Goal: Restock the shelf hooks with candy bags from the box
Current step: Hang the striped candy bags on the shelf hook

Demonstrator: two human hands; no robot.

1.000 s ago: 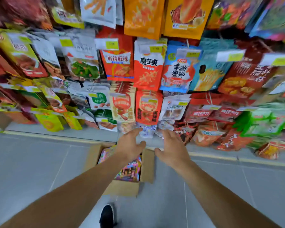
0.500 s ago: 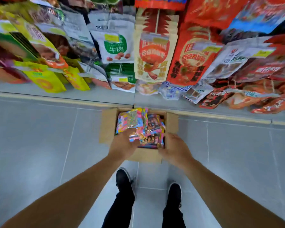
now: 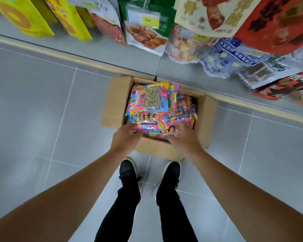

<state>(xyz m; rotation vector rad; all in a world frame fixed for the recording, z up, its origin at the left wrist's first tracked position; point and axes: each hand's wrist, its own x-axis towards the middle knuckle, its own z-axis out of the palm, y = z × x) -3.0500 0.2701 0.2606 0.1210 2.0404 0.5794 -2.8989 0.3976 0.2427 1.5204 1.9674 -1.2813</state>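
**Both hands down in the candy box**

Open cardboard box (image 3: 115,105) on the grey tiled floor (image 3: 33,110), hard against the shelf base, four flaps folded out, long axis running left-near to right-far. Inside, a loose heap of bright candy bags (image 3: 164,117), too overlapped to count. Topmost, one pink bag with a clear window of green strips (image 3: 150,98), lying flat, long axis pointing far to near. Left hand (image 3: 125,139) at the near-left edge of the heap, fingers curled round a bag's near edge. Right hand (image 3: 184,137) at the near-right, fingers spread on the bags; a real grip cannot be told. Two black shoes (image 3: 129,172) just near of the box. Above, hanging snack packs (image 3: 145,30), blurred.
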